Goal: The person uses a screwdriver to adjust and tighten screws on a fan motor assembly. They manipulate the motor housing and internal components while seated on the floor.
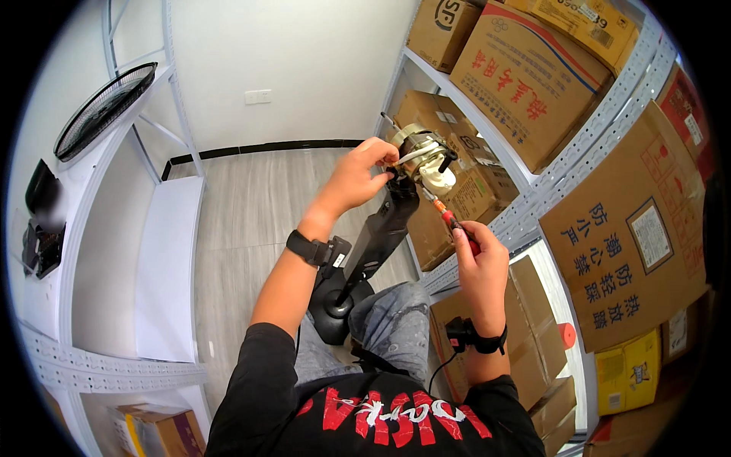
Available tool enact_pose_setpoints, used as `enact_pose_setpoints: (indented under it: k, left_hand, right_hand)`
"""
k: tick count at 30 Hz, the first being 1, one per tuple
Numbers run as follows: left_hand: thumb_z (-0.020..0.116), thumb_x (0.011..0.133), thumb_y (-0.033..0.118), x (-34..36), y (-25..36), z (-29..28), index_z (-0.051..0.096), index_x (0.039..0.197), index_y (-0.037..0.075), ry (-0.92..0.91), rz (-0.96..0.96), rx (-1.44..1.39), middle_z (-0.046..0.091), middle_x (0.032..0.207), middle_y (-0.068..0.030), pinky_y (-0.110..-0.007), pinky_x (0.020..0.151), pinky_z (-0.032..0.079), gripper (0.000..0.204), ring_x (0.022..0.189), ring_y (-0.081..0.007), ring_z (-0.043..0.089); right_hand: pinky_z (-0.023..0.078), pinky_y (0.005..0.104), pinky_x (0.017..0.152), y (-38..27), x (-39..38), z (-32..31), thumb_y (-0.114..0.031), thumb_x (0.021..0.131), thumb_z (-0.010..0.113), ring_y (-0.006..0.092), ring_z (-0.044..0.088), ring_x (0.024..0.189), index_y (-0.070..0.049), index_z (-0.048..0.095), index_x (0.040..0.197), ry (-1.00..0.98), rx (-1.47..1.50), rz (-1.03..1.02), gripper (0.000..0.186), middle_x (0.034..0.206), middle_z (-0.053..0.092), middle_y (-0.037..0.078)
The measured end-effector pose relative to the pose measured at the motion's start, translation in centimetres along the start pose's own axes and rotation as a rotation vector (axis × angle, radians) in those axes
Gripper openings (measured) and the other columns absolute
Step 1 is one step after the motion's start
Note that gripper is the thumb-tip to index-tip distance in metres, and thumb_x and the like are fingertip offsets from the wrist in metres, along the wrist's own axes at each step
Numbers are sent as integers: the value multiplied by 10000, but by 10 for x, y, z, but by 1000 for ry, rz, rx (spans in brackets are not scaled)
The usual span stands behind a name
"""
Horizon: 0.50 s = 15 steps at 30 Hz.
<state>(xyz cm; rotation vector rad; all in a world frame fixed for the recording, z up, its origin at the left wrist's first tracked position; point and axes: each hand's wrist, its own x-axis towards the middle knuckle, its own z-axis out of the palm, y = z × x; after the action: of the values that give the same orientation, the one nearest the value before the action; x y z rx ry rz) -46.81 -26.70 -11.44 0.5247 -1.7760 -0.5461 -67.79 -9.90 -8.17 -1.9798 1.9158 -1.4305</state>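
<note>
A bare fan motor (417, 146), metal with a white gear housing, sits tilted at the top of a black fan stand (375, 232). The stand's round base (327, 316) rests on the floor between my legs. My right hand (485, 257) grips a screwdriver (449, 219) with a red and orange handle; its tip points up to the underside of the white housing, and exact contact is unclear. At the neck below the motor, my left hand (352, 179) is closed with thumb and fingers pinched. What lies between those fingertips is hidden.
On the left shelf (114, 152) lie a black fan grille (106, 110) and several black parts (49, 247). Metal racks with cardboard boxes (525, 76) stand close on my right. One large carton (632, 228) juts out near my right arm.
</note>
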Motion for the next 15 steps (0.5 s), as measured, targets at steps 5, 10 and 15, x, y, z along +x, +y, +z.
enact_pose_setpoints:
  k: [5, 10, 15]
  left_hand:
    - [702, 789, -25, -2, -7, 9, 593, 985, 62, 83, 56, 86, 612, 954, -52, -326, 744, 500, 241, 860, -220, 607]
    - [679, 801, -30, -5, -5, 13, 583, 979, 72, 129, 69, 124, 598, 930, -59, -342, 694, 499, 226, 813, -238, 619]
    - [668, 814, -25, -9, -5, 18, 581, 996, 78, 158, 45, 135, 587, 920, -51, -321, 658, 480, 226, 804, -217, 612]
  right_hand:
    - [438, 310, 533, 2, 1, 2, -174, 922, 700, 173, 550, 531, -11, 701, 994, 10, 1, -31, 178, 634, 594, 112]
    - [436, 310, 528, 3, 1, 3, -164, 925, 697, 171, 562, 533, -14, 701, 1000, 23, 14, -54, 168, 634, 596, 109]
    - [442, 313, 533, 2, 0, 1, -159, 924, 698, 190, 574, 537, -16, 700, 998, 20, -34, -76, 161, 647, 607, 115]
